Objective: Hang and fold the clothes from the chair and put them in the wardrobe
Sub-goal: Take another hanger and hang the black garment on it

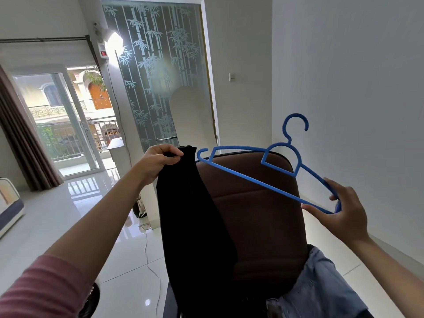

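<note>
A brown padded chair (257, 210) stands on the glossy white tiled floor (68, 216). Pale blue denim clothing (321, 288) lies heaped on the chair's seat. A thin white cable (150, 267) trails over the tiles left of the chair.

A frosted bamboo-pattern glass door (158, 72) stands beyond a glossy white tiled floor (68, 214), brown curtain (20, 134) at left.

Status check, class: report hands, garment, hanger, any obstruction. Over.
Left hand pinches black garment top, held up. Right hand grips blue hanger end. Garment not yet on hanger. Brown chair behind; nothing blocking.
</note>
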Motion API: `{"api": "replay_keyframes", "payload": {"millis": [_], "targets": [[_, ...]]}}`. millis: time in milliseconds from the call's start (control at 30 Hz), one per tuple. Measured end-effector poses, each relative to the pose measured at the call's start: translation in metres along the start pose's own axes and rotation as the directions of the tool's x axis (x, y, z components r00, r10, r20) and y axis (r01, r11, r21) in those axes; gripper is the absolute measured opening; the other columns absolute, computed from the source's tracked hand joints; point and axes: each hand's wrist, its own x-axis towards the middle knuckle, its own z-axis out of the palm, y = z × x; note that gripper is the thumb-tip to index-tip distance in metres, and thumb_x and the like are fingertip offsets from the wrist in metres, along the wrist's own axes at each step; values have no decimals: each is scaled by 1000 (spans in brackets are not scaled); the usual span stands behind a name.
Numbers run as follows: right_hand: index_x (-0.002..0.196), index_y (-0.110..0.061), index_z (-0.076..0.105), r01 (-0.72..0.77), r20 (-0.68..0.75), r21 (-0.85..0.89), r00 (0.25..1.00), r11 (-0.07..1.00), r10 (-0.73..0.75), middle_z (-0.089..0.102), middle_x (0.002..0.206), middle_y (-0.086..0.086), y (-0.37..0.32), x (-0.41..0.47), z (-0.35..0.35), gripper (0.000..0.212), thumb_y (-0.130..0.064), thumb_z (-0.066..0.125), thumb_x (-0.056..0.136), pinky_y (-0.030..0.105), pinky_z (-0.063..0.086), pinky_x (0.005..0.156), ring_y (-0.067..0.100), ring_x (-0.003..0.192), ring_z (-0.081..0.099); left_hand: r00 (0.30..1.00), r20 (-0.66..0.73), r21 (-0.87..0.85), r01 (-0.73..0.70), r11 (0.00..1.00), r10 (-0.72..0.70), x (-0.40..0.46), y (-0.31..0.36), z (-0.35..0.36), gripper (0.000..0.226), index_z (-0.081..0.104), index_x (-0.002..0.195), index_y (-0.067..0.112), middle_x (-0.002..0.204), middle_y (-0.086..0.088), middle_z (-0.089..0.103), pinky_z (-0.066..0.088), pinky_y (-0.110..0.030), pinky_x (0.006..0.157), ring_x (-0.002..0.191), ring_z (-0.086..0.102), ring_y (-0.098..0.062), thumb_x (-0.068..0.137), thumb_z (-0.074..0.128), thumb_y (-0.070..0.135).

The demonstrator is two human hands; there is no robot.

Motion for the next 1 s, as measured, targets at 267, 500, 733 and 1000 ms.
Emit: {"api": "replay_keyframes", "payload": {"millis": [267, 500, 733, 1000], "targets": [[126, -7, 54, 32, 3, 45, 999, 998, -32, 54, 89, 7, -2, -3, 4, 98, -79, 61, 60, 8, 42, 61, 19, 67, 51, 999, -47, -13, 8, 1000, -9, 0, 9, 0, 56, 73, 55, 20, 64, 4, 69, 52, -16, 54, 61, 66, -10, 84, 46, -19], [126, -5, 54, 63, -22, 43, 998, 997, -62, 56, 90, 9, -2, -3, -1, 99, -80, 58, 63, 4, 41, 64, 18, 67, 49, 998, -60, -28, -3, 1000, 1, -4, 12, 3, 42, 74, 59, 19, 67, 1, 71, 54, -18, 54, 61, 68, -12, 78, 58, -15], [127, -5, 53, 68, -34, 49, 997, 996, -66, 57, 92, 9, -1, -6, -9, 99, -80, 59, 62, 4, 41, 63, 18, 67, 49, 993, -115, -42, -8, 999, 3, -4, 14, 11, 38, 74, 60, 19, 71, 0, 71, 56, -21, 58, 64, 69, -14, 77, 62, -12], [128, -7, 52, 70, -49, 26, 996, 997, -69, 57, 93, 10, 2, -5, -16, 98, -80, 59, 63, 8, 42, 60, 18, 69, 50, 994, -112, -72, -4, 997, -4, -6, 15, 18, 41, 74, 57, 20, 65, 2, 70, 55, -19, 56, 61, 68, -12, 78, 60, -13]]}}
